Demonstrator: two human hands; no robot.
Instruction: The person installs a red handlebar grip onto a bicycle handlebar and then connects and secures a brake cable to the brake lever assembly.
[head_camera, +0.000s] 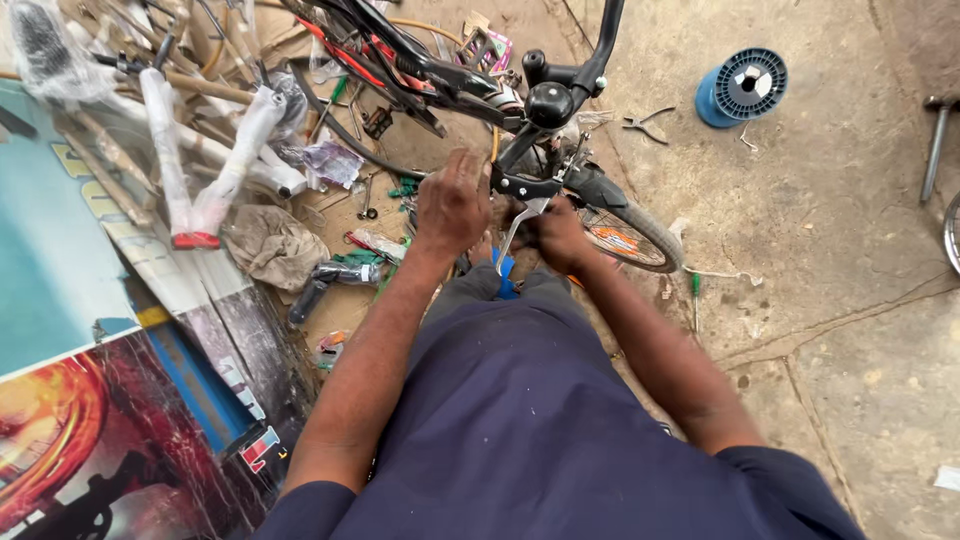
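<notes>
Black steel fills the middle of my view: a black bicycle frame with red trim (400, 62) lies across the dusty ground, its black handlebar stem and round black bell (549, 103) just above my hands. Both my forearms reach straight out from my dark blue shirt (520, 420) and come together at the front of the bike. My left hand (452, 205) is held knuckles up, fingers curled down and closed around the black brake bracket (527, 185) below the stem; the part under my palm is hidden, so I cannot tell exactly what the fingers press on. My right hand (560, 235) sits just beside it, a little lower, fingers folded shut around the handle of a flat silver metal spanner (522, 222), whose shaft runs up between my two hands toward the bracket. The black front tyre with an orange rim sticker (630, 232) runs out to the right, touching the back of my right hand.

Left of my left arm lie a crumpled grey-brown rag (272, 245) and white foam-wrapped bicycle tubes with red ends (205, 180). Near the far right sit a blue plastic wire spool (740, 87) and, between it and the bell, a pair of grey pliers (648, 124) on the concrete.
</notes>
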